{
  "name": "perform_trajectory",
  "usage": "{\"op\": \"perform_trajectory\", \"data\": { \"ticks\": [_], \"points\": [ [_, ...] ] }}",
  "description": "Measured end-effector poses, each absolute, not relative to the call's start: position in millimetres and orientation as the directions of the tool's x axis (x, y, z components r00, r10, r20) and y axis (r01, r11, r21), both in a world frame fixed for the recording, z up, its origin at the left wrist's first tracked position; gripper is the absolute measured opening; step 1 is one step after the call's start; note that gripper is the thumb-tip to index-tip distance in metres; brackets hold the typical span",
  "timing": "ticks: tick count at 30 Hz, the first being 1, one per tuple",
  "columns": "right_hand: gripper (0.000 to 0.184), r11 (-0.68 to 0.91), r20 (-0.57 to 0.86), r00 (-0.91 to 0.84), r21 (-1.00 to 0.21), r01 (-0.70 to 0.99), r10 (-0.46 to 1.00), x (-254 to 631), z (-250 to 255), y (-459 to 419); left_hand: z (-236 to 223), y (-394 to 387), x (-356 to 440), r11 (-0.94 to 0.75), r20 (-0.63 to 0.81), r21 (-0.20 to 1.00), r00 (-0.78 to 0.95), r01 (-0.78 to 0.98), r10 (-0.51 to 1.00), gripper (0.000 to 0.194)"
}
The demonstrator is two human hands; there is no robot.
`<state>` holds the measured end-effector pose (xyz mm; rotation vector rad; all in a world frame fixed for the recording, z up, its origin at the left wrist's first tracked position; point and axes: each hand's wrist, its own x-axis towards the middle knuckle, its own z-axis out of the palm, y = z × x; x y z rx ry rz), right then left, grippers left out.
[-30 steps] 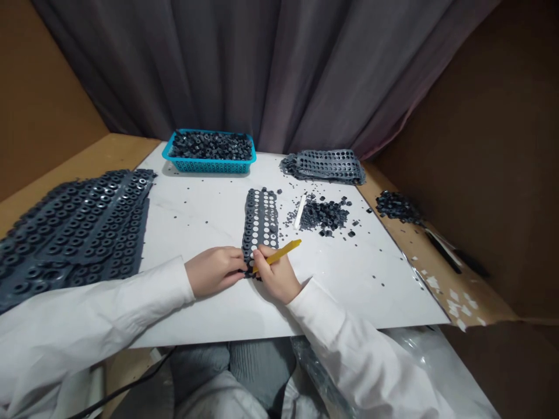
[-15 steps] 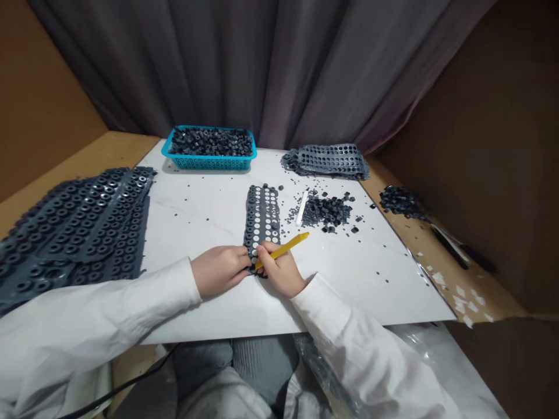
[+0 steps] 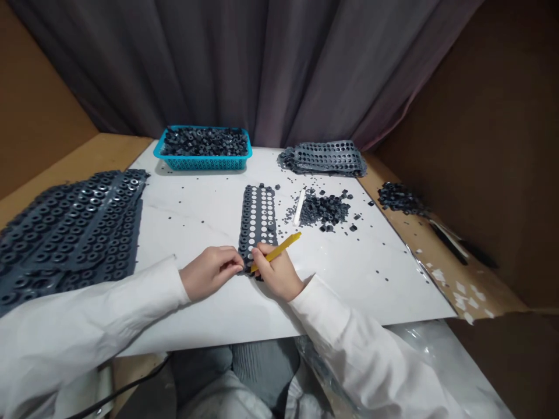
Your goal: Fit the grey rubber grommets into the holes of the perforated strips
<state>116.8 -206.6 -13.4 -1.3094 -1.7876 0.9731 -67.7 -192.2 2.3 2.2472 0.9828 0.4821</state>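
A dark grey rubber sheet (image 3: 258, 218) with rows of round holes lies in front of me; raised rings line its left side. My right hand (image 3: 279, 274) grips a yellow pen-shaped tool (image 3: 279, 247) over the sheet's near end, the tool's lower end down among the fingers. At the sheet's near left corner is my left hand (image 3: 212, 270), fingers curled and thumb and fingertips pinched together. Whatever sits in that pinch is too small to make out. The near end of the sheet is partly covered by my right hand.
A blue basket (image 3: 203, 163) full of small black pieces stands at the back. Large ringed sheets (image 3: 78, 227) lie left, and stacked perforated sheets (image 3: 329, 157) back right. A white stick (image 3: 299, 208) lies beside a pile of black pieces (image 3: 326, 209). Knife-like tools (image 3: 449, 241) rest far right.
My left hand has drawn slightly left, away from the sheet's edge, its fingertips now pinched. My right hand keeps the yellow tool at the near end. The whole view has shifted a little.
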Motion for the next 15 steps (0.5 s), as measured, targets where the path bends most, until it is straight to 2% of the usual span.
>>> {"op": "perform_trajectory", "data": {
  "ticks": [6, 10, 15],
  "points": [
    [0.034, 0.195, 0.105, -0.246, -0.907, 0.374, 0.964, 117.0, -9.4, -208.9, 5.3, -193.0, -66.6, -0.518, 0.025, 0.673, 0.685, 0.528, 0.729, 0.012],
    [0.036, 0.181, 0.114, -0.236, -0.942, 0.282, 0.965, 119.3, -8.2, -211.4, 7.0, -194.4, -68.0, -0.601, 0.049, 0.609, 0.731, 0.519, 0.681, 0.01],
    [0.037, 0.224, 0.152, -0.231, -0.918, 0.329, 0.961, 120.3, -6.9, -213.1, 7.2, -197.5, -68.7, -0.666, 0.072, 0.533, 0.757, 0.521, 0.65, 0.013]
  ]
}}
